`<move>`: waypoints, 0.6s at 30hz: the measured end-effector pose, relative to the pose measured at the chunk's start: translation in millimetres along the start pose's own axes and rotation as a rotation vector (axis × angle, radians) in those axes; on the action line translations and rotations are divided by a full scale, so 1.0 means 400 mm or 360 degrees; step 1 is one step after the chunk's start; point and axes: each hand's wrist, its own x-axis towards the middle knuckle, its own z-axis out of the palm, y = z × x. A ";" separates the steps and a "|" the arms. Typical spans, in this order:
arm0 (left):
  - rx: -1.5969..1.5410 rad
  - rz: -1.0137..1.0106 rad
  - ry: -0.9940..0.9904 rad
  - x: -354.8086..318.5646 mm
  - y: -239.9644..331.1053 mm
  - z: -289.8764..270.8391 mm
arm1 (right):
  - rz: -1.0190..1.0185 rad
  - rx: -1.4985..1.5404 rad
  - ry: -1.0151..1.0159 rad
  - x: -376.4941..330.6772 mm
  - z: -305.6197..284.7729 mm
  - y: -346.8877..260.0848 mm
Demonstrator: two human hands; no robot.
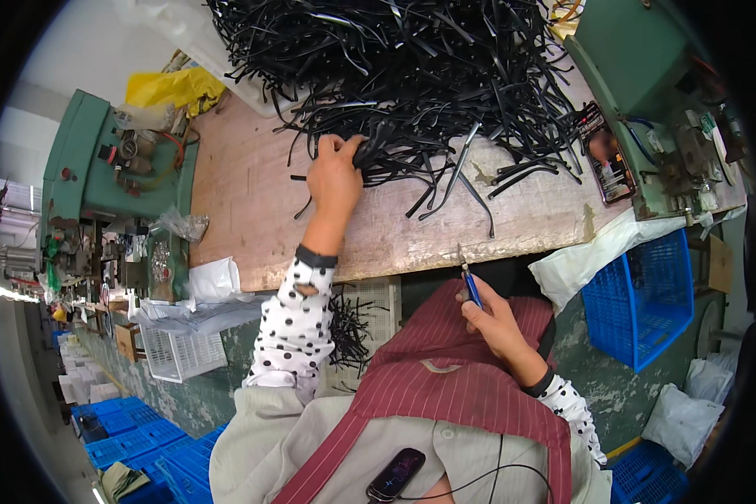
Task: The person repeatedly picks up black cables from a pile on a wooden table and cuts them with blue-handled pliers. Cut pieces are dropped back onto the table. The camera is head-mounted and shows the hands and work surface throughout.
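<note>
My left hand (334, 172) is at the near left edge of a big tangled heap of black eyeglass temples (395, 76). Its fingers are bent and closed around a few of the temples, partly hiding them. Several loose temples fan out from the heap toward me, one with a silvery shaft (464, 155). Just in front of the table's near edge, my right hand (494, 319) grips a slim blue-handled tool (470, 290). The tool's narrow metal tip points away from me toward the table; its exact kind is hard to make out.
The worn wooden table (252, 193) stands between a green machine (101, 160) on the left and another green machine (638, 59) on the right. A blue crate (638, 302) sits lower right, a white crate (181, 353) lower left. More black temples (350, 332) lie below the table.
</note>
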 end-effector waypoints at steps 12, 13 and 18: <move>-0.0031 0.0252 -0.0344 0.001 0.094 -0.058 | -0.0098 -0.0101 0.0066 -0.003 -0.014 0.014; -0.0185 0.0054 -0.0325 -0.028 0.101 -0.076 | 0.0008 -0.0012 -0.0005 -0.009 -0.018 0.001; -0.1409 -0.0826 -0.0146 -0.238 0.067 -0.064 | -0.0413 -0.0451 -0.0082 -0.005 0.009 -0.013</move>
